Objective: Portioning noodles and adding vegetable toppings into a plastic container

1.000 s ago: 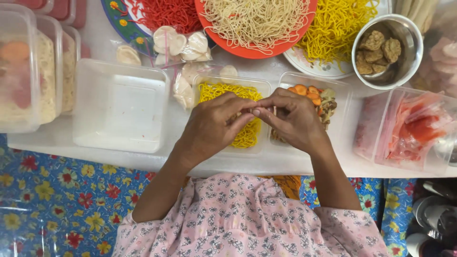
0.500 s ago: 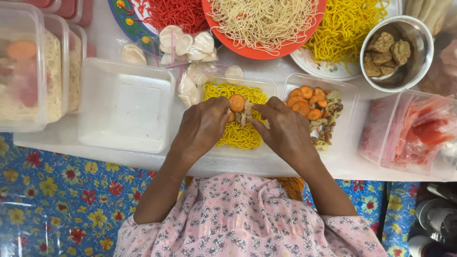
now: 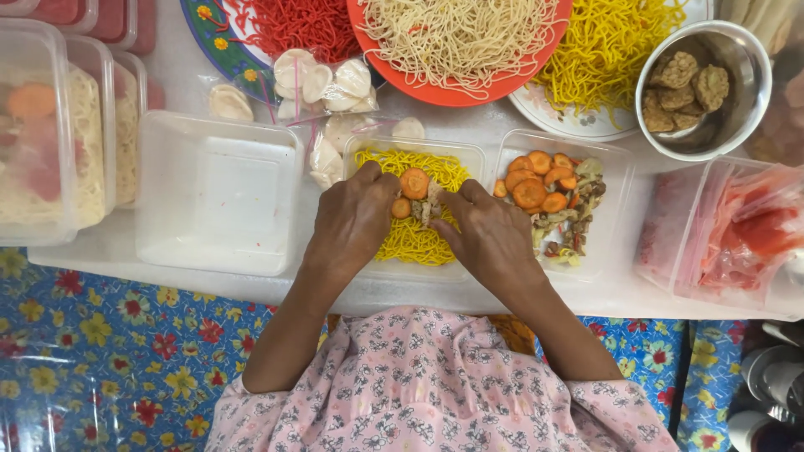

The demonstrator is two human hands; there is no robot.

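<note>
A clear, thin-walled plastic container (image 3: 416, 209), rectangular with rounded corners, sits on the white tabletop (image 3: 167, 285) right in front of the person, filled with a tangled bed of bright yellow noodles (image 3: 410, 238). On top of the noodles lie round orange carrot slices (image 3: 414, 182), flat and ridged at the edge, with some pale brownish bits beside them.

Both hands come in from below, forearms bare, wrists low over the container's near rim. The left hand (image 3: 352, 224) rests knuckles-up, fingers curled forward and pinched narrow at the carrot slices. The right hand (image 3: 490, 238) mirrors it, its fingertips drawn together at the pale bits just right of the carrots; whether either hand truly holds a piece I cannot tell.

Just to the right stands a second clear container (image 3: 559, 209) with more carrot slices and chopped mushroom-like pieces. To the left is an empty clear tub (image 3: 219, 194), smooth and glossy. Farther back sit an orange plate of pale noodles (image 3: 459, 42), a plate of red noodles (image 3: 289, 25) and a steel bowl (image 3: 703, 88) of rough brown lumps. The person wears a pink floral garment (image 3: 435, 385).
</note>
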